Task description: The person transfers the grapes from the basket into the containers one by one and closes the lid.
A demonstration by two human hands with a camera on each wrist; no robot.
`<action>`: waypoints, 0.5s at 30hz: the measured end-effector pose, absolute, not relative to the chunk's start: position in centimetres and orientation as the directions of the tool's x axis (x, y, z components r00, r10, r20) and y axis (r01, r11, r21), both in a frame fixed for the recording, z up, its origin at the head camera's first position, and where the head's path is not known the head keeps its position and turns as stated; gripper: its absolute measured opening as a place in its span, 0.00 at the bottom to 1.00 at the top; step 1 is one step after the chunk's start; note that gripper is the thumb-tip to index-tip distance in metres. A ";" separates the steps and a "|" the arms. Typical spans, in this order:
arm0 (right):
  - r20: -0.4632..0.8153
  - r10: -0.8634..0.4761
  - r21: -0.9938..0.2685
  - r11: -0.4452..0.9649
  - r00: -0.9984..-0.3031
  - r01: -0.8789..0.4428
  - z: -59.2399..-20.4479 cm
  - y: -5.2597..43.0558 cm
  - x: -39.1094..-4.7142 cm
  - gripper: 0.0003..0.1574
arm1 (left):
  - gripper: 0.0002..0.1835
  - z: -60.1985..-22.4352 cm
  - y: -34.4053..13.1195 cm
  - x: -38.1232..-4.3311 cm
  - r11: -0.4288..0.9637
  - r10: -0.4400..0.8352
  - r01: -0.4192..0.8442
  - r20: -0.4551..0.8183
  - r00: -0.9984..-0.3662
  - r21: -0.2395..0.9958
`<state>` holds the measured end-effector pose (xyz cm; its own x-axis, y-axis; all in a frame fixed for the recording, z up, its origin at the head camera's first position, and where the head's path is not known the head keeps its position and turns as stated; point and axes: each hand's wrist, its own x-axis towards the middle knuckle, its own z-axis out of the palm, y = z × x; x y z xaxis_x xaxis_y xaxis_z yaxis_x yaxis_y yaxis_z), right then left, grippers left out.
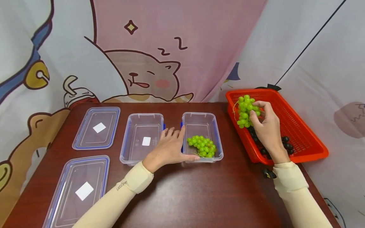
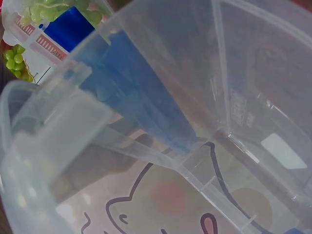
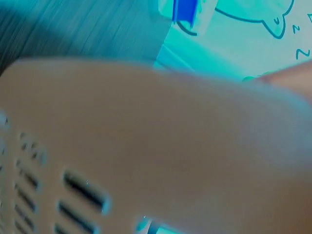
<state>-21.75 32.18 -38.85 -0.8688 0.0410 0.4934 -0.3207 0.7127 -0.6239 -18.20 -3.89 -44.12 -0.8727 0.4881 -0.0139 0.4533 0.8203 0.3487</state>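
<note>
Over the near left part of the red basket (image 1: 306, 139), my right hand (image 1: 266, 128) pinches a bunch of green grapes (image 1: 244, 110) between thumb and fingers. A second green bunch (image 1: 203, 146) lies in the near half of the right clear container (image 1: 196, 122). My left hand (image 1: 171, 147) is spread at that container's left side, its thumb along the near rim and its fingers fairly straight. To its left stands another clear container (image 1: 132, 134) with a white label inside. Clear plastic and a blue clip (image 2: 70, 29) fill much of the left wrist view.
Dark grapes (image 1: 288, 146) lie in the basket, partly behind my right hand. Two clear lids with blue seals and white labels, a far one (image 1: 98, 139) and a near one (image 1: 71, 180), lie at left. A small black object (image 1: 268, 173) sits by the basket's near edge.
</note>
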 end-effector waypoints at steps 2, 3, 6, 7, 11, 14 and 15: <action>0.509 0.017 -0.609 0.714 -0.861 -0.346 -38.9 31.7 -21.7 0.22 | 0.73 -44.1 -3.8 -18.2 0.821 0.489 0.456 -0.011 -0.872 0.343; 0.514 0.006 -0.603 0.714 -0.858 -0.356 -38.9 31.4 -21.7 0.22 | 0.73 -44.1 -3.8 -18.2 0.821 0.489 0.458 -0.008 -0.872 0.341; 0.523 -0.027 -0.594 0.706 -0.852 -0.387 -38.8 30.6 -21.5 0.20 | 0.73 -44.1 -3.8 -18.2 0.821 0.489 0.461 0.000 -0.872 0.338; 0.525 -0.034 -0.590 0.706 -0.850 -0.393 -38.8 30.3 -21.5 0.20 | 0.73 -44.1 -3.8 -18.2 0.822 0.488 0.459 -0.001 -0.873 0.337; 0.533 -0.060 -0.578 0.702 -0.844 -0.415 -38.9 29.4 -21.6 0.19 | 0.73 -44.2 -3.8 -18.1 0.824 0.483 0.453 -0.006 -0.875 0.340; 0.536 -0.069 -0.574 0.701 -0.841 -0.423 -39.2 28.9 -21.7 0.19 | 0.73 -44.2 -3.9 -18.1 0.823 0.484 0.455 0.000 -0.875 0.340; 0.537 -0.069 -0.576 0.698 -0.841 -0.425 -39.2 28.8 -21.7 0.19 | 0.73 -44.2 -3.9 -18.2 0.821 0.487 0.458 0.003 -0.874 0.341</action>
<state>-21.68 28.81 -39.22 -0.8408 -0.0692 0.5370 -0.4252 0.6984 -0.5757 -18.17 -3.87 -44.23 -0.8735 0.4867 0.0029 0.4584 0.8206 0.3412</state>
